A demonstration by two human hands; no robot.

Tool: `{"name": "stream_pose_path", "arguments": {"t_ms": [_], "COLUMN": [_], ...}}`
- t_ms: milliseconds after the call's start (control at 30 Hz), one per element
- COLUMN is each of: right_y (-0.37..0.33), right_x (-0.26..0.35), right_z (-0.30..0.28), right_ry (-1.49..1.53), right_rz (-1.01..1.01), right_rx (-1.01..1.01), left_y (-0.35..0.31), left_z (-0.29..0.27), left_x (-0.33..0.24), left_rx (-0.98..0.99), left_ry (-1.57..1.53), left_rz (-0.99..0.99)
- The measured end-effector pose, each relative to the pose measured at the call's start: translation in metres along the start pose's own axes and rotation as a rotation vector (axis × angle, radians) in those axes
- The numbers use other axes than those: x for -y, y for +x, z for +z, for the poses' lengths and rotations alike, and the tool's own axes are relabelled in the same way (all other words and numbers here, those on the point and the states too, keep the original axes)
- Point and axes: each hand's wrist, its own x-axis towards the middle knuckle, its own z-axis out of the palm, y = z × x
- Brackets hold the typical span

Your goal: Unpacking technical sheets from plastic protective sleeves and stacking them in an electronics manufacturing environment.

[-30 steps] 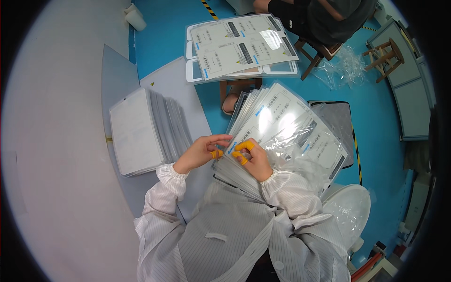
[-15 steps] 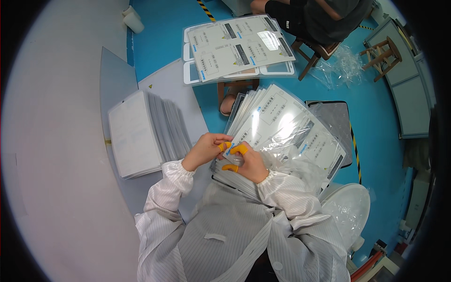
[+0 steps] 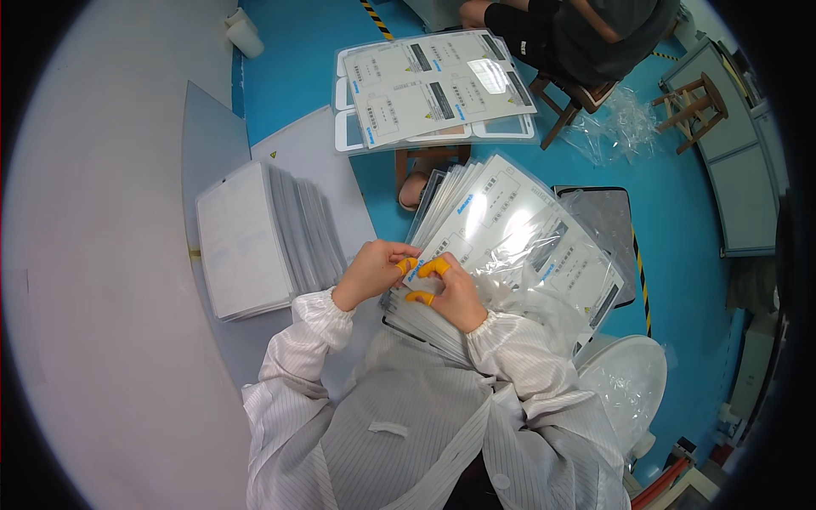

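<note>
A stack of printed plastic sheets point(image 3: 501, 212) lies fanned out before me, the top one white with blue and black print. At its near left corner, my left hand point(image 3: 378, 270) is closed, pinching the edge between thumb and fingers. My right hand point(image 3: 456, 297) is at the same corner with its fingers curled in. Yellow finger cots cover fingertips on both hands. Whatever the right fingers grip is too small to make out. Crumpled clear film point(image 3: 540, 293) lies over the top sheet beside my right wrist.
At left, a stack of sheets with a blank top point(image 3: 238, 242) rests on a grey table point(image 3: 306, 153). Further printed sheets point(image 3: 442, 85) lie on a stool ahead. A person point(image 3: 586, 38) sits beyond. Loose film point(image 3: 616, 127) and a wooden stool point(image 3: 693, 106) are on the right.
Both hands stay at the sheet's corner with almost the same grip. The whole view has shifted very slightly.
</note>
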Motion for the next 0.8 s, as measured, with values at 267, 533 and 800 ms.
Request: {"name": "stream_pose_path", "arguments": {"t_ms": [267,533,800], "right_y": [-0.001,-0.002,-0.007], "right_x": [-0.026,-0.02,-0.015], "right_z": [0.003,0.005,0.006], "right_ry": [-0.087,-0.108,-0.166], "right_rz": [0.022,0.016,-0.078], "right_rx": [-0.043,0.01,0.152], "left_y": [-0.003,-0.002,-0.004], "left_z": [0.0,0.002,0.001], "left_x": [0.001,0.003,-0.003], "left_rx": [0.001,-0.01,-0.002], "left_ry": [0.031,-0.001,0.009], "left_rz": [-0.02,-0.011,-0.024]}}
